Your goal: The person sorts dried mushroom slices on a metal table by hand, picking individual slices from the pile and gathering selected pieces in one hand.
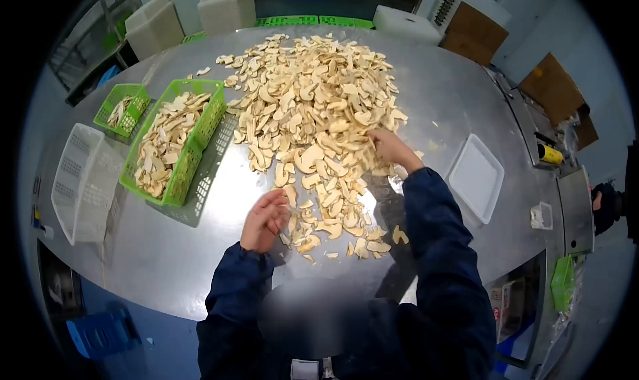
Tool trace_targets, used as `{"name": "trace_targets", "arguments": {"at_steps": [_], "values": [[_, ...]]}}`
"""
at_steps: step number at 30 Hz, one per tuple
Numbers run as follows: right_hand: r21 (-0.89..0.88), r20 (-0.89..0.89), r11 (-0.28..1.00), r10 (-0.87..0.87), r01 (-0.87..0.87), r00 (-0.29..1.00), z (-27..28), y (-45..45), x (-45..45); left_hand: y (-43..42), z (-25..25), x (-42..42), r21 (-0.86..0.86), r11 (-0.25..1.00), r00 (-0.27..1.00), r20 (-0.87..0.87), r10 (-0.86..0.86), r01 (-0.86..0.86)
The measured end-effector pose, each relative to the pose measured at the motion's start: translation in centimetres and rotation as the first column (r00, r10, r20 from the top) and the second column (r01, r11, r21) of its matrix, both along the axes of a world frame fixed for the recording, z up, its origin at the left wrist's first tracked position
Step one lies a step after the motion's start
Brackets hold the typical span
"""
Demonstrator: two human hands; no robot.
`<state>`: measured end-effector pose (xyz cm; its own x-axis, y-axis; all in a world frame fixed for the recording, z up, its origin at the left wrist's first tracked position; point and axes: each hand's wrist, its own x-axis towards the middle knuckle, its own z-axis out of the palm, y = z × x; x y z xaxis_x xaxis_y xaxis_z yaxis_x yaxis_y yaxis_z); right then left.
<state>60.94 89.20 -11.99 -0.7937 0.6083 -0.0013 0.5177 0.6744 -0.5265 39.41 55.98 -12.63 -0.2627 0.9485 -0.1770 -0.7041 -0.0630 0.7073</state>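
A large heap of pale, sliced mushroom-like pieces (313, 93) spreads over the metal table (180, 253). My left hand (265, 221) is at the heap's lower left edge, fingers curled, with a slice at the fingertips; whether it grips that slice is unclear. On the heap's right side, my right hand (393, 147) touches the pieces, its fingertips partly hidden among blurred slices. Left of the heap, a long green basket (193, 147) holds many slices. A smaller green basket (136, 107) beyond it has a few thin pieces.
An off-white perforated basket (83, 180) lies at the far left. To the right of my right forearm is a white tray (476, 179). White foam boxes (226, 7) and cardboard (474, 33) stand behind the table. Part of another person (607, 203) shows at the far right.
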Motion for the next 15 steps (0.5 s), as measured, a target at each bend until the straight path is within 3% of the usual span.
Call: {"name": "trace_targets", "arguments": {"at_steps": [2,3,5,8,9,12,13,15], "values": [[-0.274,-0.113,0.95,0.126,-0.152,0.986,4.4,-5.8,0.8,-0.4,-2.9,-1.1,0.06,0.977,0.971,0.136,0.196,-0.205],[-0.28,-0.139,0.946,0.131,-0.165,0.982,4.8,-6.9,1.4,-0.3,-2.2,-0.8,0.021,0.958,0.944,0.178,0.278,-0.286],[-0.28,-0.197,0.941,0.138,-0.191,0.971,5.1,-7.6,2.8,-0.3,-3.3,-1.2,0.123,0.95,0.922,0.304,0.24,-0.288],[-0.312,-0.1,0.946,-0.123,0.086,0.987,3.8,-6.3,4.2,0.0,-3.4,-1.5,0.23,0.945,0.922,0.361,0.138,-0.232],[-0.168,-0.111,0.98,-0.123,0.103,0.986,3.6,-6.4,4.1,0.1,-3.4,-1.6,0.261,0.942,0.924,0.367,0.104,-0.209],[-0.131,0.088,0.951,-0.27,0.28,0.959,3.0,-7.8,2.5,-0.3,-3.4,-1.6,0.26,0.951,0.899,0.436,0.038,-0.166],[-0.155,0.1,0.962,-0.209,0.223,0.973,2.5,-8.5,1.7,-0.2,-3.5,-1.7,0.267,0.952,0.895,0.445,0.018,-0.152],[-0.036,0.034,0.996,-0.082,0.084,0.996,1.8,-11.5,-0.8,-0.5,-3.6,-1.7,0.28,0.952,0.886,0.463,-0.019,-0.126]]}}
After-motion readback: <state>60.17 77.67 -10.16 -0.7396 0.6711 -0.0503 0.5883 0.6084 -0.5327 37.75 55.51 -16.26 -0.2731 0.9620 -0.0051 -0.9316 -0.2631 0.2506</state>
